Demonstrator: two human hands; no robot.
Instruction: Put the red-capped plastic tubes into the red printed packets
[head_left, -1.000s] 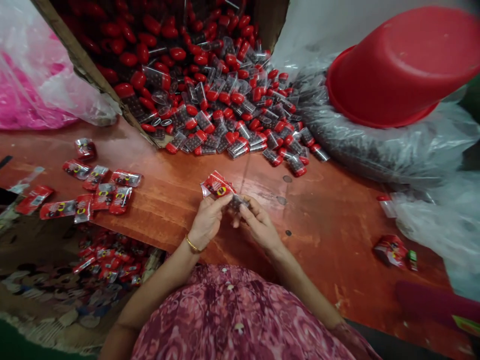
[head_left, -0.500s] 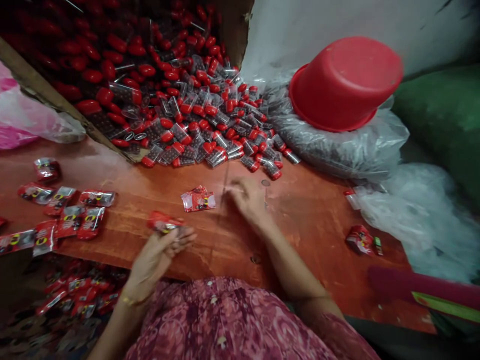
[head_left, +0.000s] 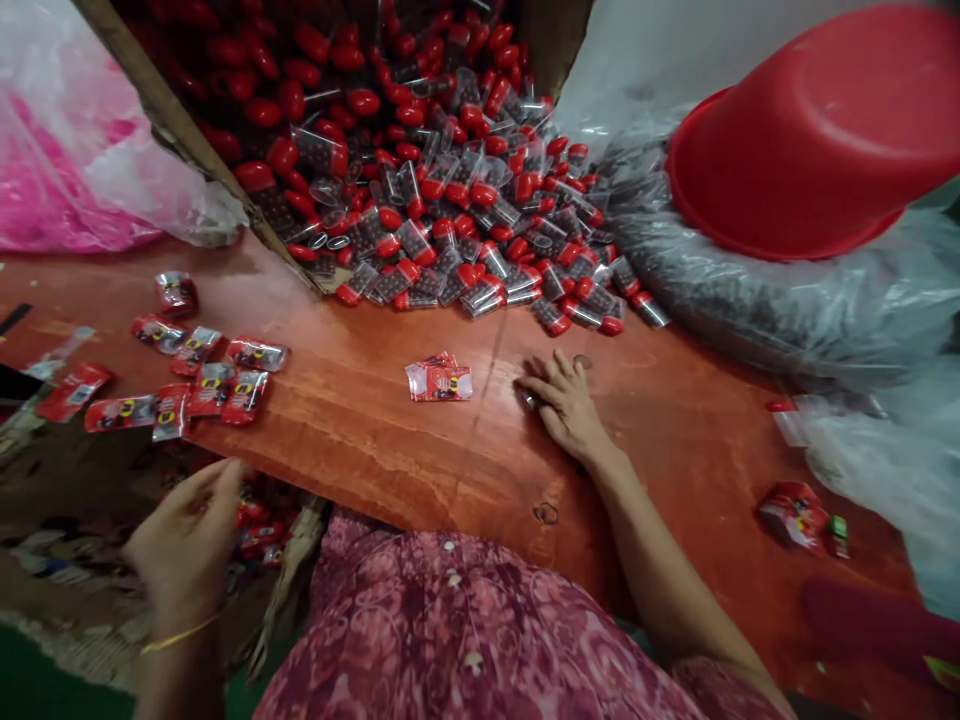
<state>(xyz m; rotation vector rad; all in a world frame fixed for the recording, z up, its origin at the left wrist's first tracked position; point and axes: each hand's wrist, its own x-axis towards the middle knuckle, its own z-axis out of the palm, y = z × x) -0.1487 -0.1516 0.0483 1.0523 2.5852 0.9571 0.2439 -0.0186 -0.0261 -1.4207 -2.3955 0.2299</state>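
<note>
My left hand (head_left: pixel 187 540) hangs past the table's near edge, above a box of red packets (head_left: pixel 259 525). Its fingers are curled with the thumb against them, slightly blurred, and no packet shows in them. Resting on the table, my right hand (head_left: pixel 570 410) has its fingers spread. A small dark shiny thing (head_left: pixel 529 398) lies partly under those fingertips; its kind cannot be made out. Between the hands lies a small stack of red printed cards (head_left: pixel 441 382). To the left, several red and clear printed packets (head_left: pixel 214 388) lie in a loose group.
A cardboard box (head_left: pixel 187 160) spills many red-capped clear containers (head_left: pixel 450 250) onto the table (head_left: pixel 375 440). At right, a red tub (head_left: pixel 810 140) sits upside down on a filled plastic bag (head_left: pixel 720 310). A red packet (head_left: pixel 793 515) and a small green-capped item (head_left: pixel 838 537) lie at right.
My left hand has moved left and down off the table; the red packet it held no longer shows in it. My right hand has settled on the table, fingers spread. The view has shifted.
</note>
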